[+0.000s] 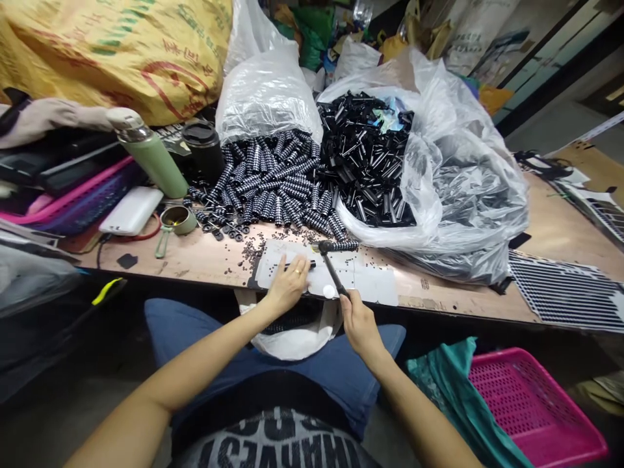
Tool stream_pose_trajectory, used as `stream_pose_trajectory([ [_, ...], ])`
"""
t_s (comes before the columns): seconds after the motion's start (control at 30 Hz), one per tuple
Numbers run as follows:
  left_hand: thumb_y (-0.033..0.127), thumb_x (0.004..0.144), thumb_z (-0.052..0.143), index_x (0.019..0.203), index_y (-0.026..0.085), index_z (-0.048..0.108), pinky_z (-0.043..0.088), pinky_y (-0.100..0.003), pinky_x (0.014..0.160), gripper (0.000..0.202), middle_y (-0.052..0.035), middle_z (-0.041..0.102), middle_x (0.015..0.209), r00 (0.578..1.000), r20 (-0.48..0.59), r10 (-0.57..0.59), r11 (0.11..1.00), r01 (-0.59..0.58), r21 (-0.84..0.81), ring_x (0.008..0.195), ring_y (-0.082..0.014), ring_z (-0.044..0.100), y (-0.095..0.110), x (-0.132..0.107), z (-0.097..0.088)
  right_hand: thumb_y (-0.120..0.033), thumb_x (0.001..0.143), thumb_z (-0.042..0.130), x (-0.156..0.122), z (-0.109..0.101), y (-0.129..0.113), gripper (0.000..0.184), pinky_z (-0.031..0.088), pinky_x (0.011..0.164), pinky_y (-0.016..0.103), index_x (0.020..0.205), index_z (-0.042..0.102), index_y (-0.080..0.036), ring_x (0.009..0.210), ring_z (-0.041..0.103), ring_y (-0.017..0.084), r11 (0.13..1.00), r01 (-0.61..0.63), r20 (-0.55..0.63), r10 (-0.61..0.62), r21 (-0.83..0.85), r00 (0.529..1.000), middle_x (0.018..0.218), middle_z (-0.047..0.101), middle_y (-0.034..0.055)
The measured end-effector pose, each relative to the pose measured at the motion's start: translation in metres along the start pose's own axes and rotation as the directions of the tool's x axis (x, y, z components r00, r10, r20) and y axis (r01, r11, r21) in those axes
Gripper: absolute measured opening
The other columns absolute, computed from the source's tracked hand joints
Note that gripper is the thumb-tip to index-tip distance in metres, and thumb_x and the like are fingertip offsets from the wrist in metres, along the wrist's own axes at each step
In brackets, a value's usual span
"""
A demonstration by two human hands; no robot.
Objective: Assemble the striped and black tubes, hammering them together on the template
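My left hand (290,284) rests on a light grey mat (380,286) at the bench's front edge. Its fingers are closed over a short black tube (312,264), most of which they hide. My right hand (359,323) grips the dark handle of what looks like a small hammer (334,273), its head tilted up and away from me, apart from the left hand. Just beyond the hammer head lies a black-and-white ribbed roller (344,246). A white disc (329,292) sits between my hands, and many tiny dark bits (248,253) are scattered at the mat's left.
Ribbed rollers (273,182) pile up behind the mat, beside a plastic bag (468,195) of black tubes (363,156). Leftward stand a green bottle (151,156), a black cup (202,153) and a small metal cup (178,220). A pink basket (536,403) is low at right.
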State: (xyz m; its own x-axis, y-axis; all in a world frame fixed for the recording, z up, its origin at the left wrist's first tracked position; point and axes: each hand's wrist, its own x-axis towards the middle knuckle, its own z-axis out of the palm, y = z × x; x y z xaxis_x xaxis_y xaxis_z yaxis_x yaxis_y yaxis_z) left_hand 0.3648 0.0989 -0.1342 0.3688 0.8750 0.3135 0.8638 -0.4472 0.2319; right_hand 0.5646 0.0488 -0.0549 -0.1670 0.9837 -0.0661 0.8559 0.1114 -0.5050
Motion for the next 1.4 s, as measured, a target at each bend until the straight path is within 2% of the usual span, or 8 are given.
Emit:
stream_pose_trajectory([
  [0.3,0.032,0.093,0.037,0.139,-0.005,0.036,0.026,-0.050,0.110,0.059,-0.0278,0.037,0.145,0.995,0.054,0.085,0.992,-0.090,0.085,0.137,-0.0355,0.033,0.008,0.002,0.014,-0.039,0.100,0.027,0.001,0.027,-0.032,0.035,0.041,0.061,0.026,0.112,0.053,-0.020,0.073,0.068,0.021,0.981,0.132,0.224,-0.098,-0.143,0.970,0.088,0.071,0.0074],
  [0.5,0.006,0.086,0.037,0.118,0.009,0.058,0.048,-0.038,0.085,0.038,-0.0158,0.065,0.101,0.991,0.129,-0.022,0.998,0.029,-0.053,0.098,-0.0251,0.060,0.005,0.018,-0.015,-0.044,0.100,0.021,0.018,0.006,-0.008,0.039,0.034,0.058,0.027,0.100,0.053,-0.020,0.067,0.065,0.022,0.974,-0.027,-0.009,0.025,-0.226,1.000,0.076,0.067,0.0053],
  [0.63,0.020,0.091,0.045,0.112,0.016,0.061,0.048,-0.033,0.077,0.026,-0.0108,0.064,0.094,0.984,0.177,0.034,0.978,0.004,-0.210,0.088,-0.0228,0.060,0.010,0.011,-0.038,-0.045,0.099,0.030,0.039,0.004,0.028,0.034,0.034,0.058,0.028,0.097,0.053,-0.020,0.069,0.063,0.021,0.940,-0.063,-0.059,0.046,-0.335,0.997,0.084,0.067,0.0072],
  [0.73,0.034,0.093,0.046,0.124,0.014,0.054,0.047,-0.034,0.080,0.038,-0.0146,0.062,0.105,0.968,0.111,-0.225,0.939,0.246,-0.240,0.092,-0.0242,0.059,-0.022,0.038,-0.051,-0.044,0.098,0.033,0.051,0.015,0.050,0.033,0.037,0.061,0.029,0.096,0.055,-0.019,0.075,0.062,0.023,0.920,-0.056,-0.099,0.018,-0.388,0.995,0.087,0.065,0.0086],
  [0.93,0.021,0.091,0.038,0.136,0.004,0.041,0.042,-0.044,0.090,0.048,-0.0271,0.052,0.123,0.782,-0.128,-0.609,0.789,0.615,0.002,0.114,-0.0359,0.050,-0.139,0.140,-0.053,-0.037,0.093,0.046,0.070,0.023,0.051,0.025,0.044,0.086,0.040,0.099,0.060,-0.017,0.101,0.052,0.028,0.923,0.180,-0.267,-0.278,-0.339,0.923,0.107,0.059,0.0137],
  [1.1,0.011,0.087,0.034,0.142,0.000,0.030,0.044,-0.046,0.088,0.057,-0.0285,0.061,0.111,0.765,0.139,-0.629,0.778,0.622,0.090,0.107,-0.0362,0.058,-0.173,0.158,-0.037,-0.033,0.091,0.050,0.134,-0.008,0.034,0.023,0.043,0.092,0.042,0.104,0.059,-0.017,0.108,0.049,0.028,0.936,0.252,-0.359,-0.330,-0.246,0.873,0.115,0.056,0.0142],
  [1.27,0.019,0.090,0.039,0.137,0.006,0.043,0.045,-0.044,0.092,0.049,-0.0236,0.059,0.118,0.817,0.017,-0.576,0.799,0.568,-0.197,0.107,-0.0320,0.059,-0.156,0.141,-0.038,-0.032,0.088,0.054,0.236,-0.019,0.014,0.020,0.041,0.094,0.038,0.101,0.058,-0.017,0.109,0.052,0.027,0.987,0.095,-0.290,-0.130,-0.133,0.948,0.109,0.062,0.0137],
  [1.4,0.024,0.091,0.042,0.139,0.015,0.042,0.053,-0.032,0.066,0.049,-0.0113,0.063,0.096,0.776,0.157,-0.610,0.402,0.474,-0.783,0.070,-0.0176,0.063,-0.127,0.117,-0.046,-0.031,0.084,0.060,0.289,-0.008,0.000,0.031,0.045,0.085,0.039,0.108,0.053,-0.013,0.100,0.061,0.029,0.993,-0.120,-0.278,0.118,0.010,0.953,0.101,0.066,0.0179],
])
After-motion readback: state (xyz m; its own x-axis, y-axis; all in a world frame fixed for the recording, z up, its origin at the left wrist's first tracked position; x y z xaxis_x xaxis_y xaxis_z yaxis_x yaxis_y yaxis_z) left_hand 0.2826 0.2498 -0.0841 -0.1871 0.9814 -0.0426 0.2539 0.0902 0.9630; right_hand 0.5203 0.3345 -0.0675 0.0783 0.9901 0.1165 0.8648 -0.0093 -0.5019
